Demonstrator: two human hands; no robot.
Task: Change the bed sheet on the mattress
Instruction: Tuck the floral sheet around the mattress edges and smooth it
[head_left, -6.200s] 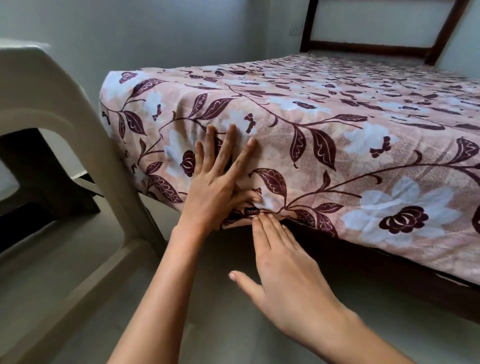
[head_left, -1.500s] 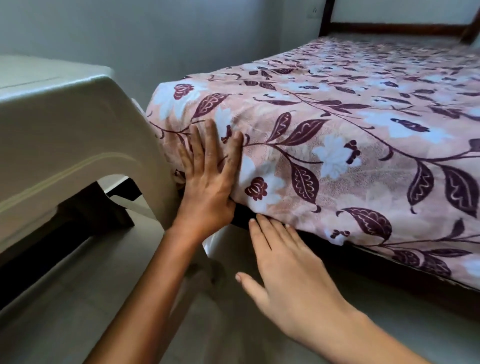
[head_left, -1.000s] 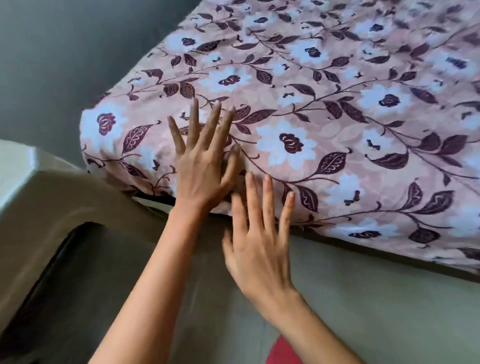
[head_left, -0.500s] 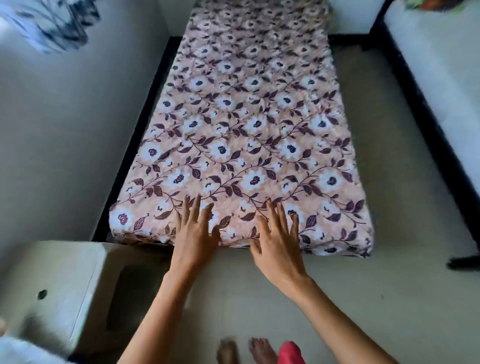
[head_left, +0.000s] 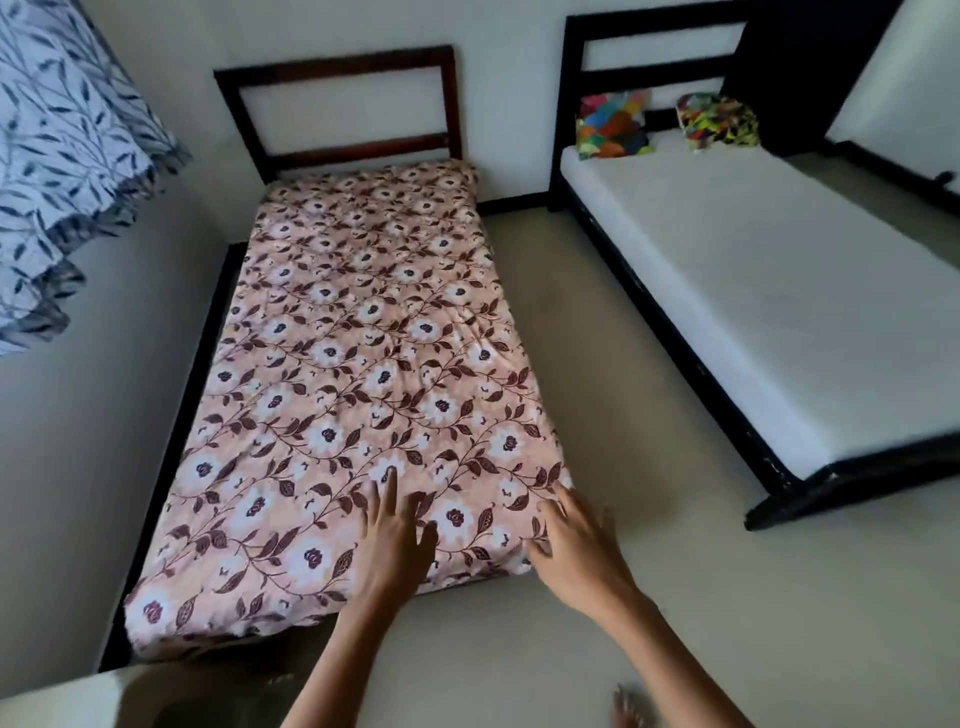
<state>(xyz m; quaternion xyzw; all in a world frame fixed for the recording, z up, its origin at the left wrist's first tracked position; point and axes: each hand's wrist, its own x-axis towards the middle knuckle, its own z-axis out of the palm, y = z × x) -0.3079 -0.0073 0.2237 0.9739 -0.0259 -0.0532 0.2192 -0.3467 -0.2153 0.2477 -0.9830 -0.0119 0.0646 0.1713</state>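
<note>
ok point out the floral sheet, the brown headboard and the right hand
floral sheet (head_left: 353, 364), head view, middle of its top face
brown headboard (head_left: 358, 147), head view, its lower rail
right hand (head_left: 576, 545), head view, back of the hand

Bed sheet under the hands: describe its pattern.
Sheet: white flowers, maroon leaves on pink; head view.

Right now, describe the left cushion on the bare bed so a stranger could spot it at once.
Find the black-framed bed with the bare white mattress on the right. Two cushions lie at its head; yours is the left cushion, in broad red, blue and orange patches, unlike its yellow-green speckled neighbour.
</note>
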